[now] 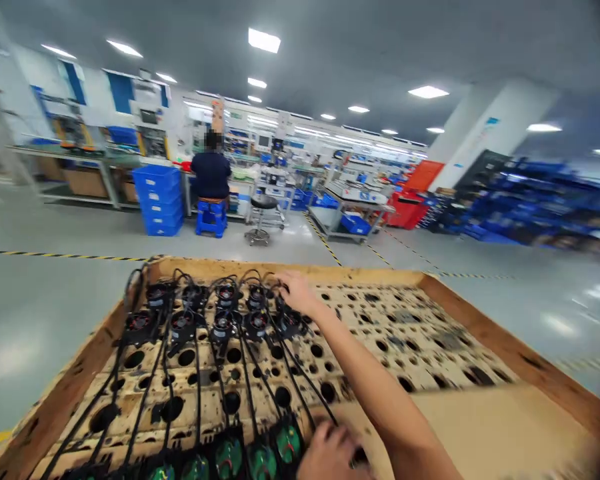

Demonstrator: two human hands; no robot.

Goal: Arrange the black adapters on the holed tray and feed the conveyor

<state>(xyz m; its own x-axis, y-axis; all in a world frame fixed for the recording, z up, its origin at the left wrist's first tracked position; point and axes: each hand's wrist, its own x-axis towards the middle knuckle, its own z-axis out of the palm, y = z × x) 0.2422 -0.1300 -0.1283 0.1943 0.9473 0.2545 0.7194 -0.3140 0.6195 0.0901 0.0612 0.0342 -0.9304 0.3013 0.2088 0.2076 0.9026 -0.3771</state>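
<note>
Two rows of small black round fan-like units (223, 325) with red marks stand on a perforated tan board (380, 363). Black cables (199, 387) run from them toward the near edge, where black pieces with green round faces (263, 460) lie side by side. My right hand (297, 293) reaches to the right end of the back row, fingers curled around a black fan-like unit that they mostly hide. Close to me, my left hand (333, 453) is bent and blurred, just right of the green-faced pieces; I cannot make out what it grips.
A raised wooden rim (520, 353) surrounds the board. Beyond it, a person (211, 167) sits on a blue stool (211, 218) at a bench, beside stacked blue bins (159, 200). A round black stool (263, 202), a cart (350, 207) and red bins (410, 208) stand farther right.
</note>
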